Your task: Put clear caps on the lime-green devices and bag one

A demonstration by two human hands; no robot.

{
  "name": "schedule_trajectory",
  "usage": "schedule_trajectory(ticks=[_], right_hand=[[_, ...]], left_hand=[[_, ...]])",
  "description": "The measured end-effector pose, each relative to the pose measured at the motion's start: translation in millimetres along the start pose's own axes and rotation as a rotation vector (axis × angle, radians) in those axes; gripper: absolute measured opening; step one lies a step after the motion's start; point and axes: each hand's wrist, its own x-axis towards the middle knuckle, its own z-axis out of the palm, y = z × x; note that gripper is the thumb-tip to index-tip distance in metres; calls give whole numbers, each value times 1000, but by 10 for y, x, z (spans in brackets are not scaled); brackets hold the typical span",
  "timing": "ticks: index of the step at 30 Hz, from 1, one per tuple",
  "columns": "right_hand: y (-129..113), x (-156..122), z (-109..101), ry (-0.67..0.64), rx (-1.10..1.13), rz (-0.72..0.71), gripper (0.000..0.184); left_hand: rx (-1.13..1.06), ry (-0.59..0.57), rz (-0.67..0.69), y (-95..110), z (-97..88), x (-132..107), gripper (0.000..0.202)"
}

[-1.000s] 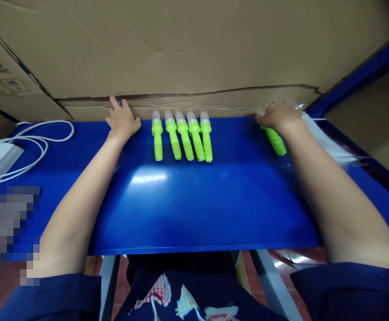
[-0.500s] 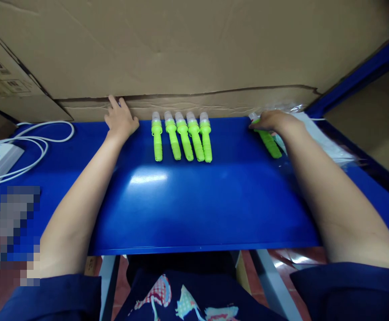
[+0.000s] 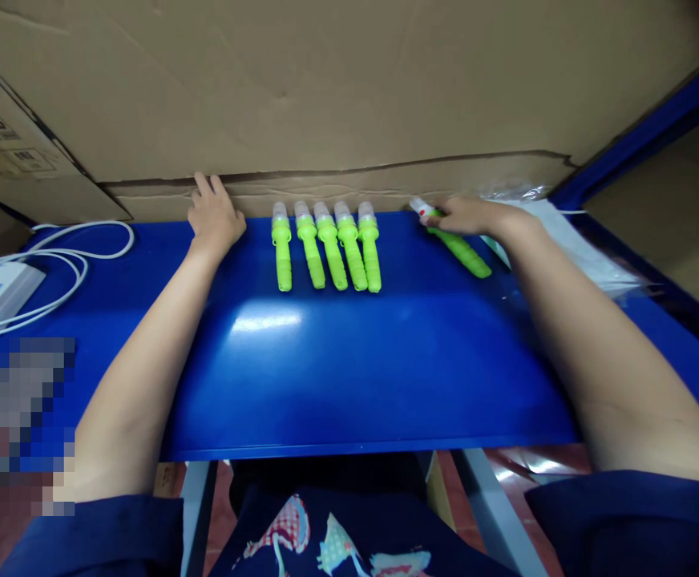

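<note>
My right hand [image 3: 466, 216] grips a lime-green stick [image 3: 463, 255] near its clear-capped end, where a red spot shows. The stick lies slanted, its green handle pointing down and right. Left of it, several matching lime-green sticks [image 3: 333, 252] with translucent caps lie in a row, caps toward the cardboard. The leftmost one [image 3: 283, 260] sits a little apart from the others. My left hand [image 3: 212, 216] rests at the table's back edge, fingers spread against the cardboard, and holds nothing.
A tall cardboard sheet [image 3: 325, 96] stands behind the blue table [image 3: 349, 369]. White cable [image 3: 78, 252] and a white box [image 3: 10, 284] lie at the left. Clear plastic bags [image 3: 571, 240] lie beyond my right wrist. A pixelated patch covers the lower left.
My right hand has moved left along the back of the table, bringing the green stick closer to the row. My left hand and the row look almost unchanged.
</note>
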Motion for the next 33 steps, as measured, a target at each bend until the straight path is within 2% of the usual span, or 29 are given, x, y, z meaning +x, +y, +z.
schedule_trajectory(ticks=[4,9,14,17,20,25,29,31,33], right_hand=[[-119,-45,-7,-25,48,-98,47],[-249,-118,-30,17,36,-166,43],[-351,-205,-76,94,53,-193,47],[-430,-233,-73,150,62,-228,49],[-553,-281,-52,174,76,-285,50],[-843,-503,-60,132,135,-482,46],[-957,-621,-49,133,138,-592,41],[-934,-594,-4,195,164,-639,43],[-882,-527,58,298,220,-687,52]], left_hand=[[56,-80,22,33,-44,-5,77],[98,-160,33,57,-79,-22,72],[-1,-23,104,77,-141,-70,60],[-101,41,133,176,-212,-103,56],[-187,69,279,352,-279,-161,47],[-274,-19,480,634,-325,-347,42],[-432,-135,631,695,-255,-398,34],[-581,-162,713,684,-189,-361,31],[-729,-158,784,667,-123,-312,32]])
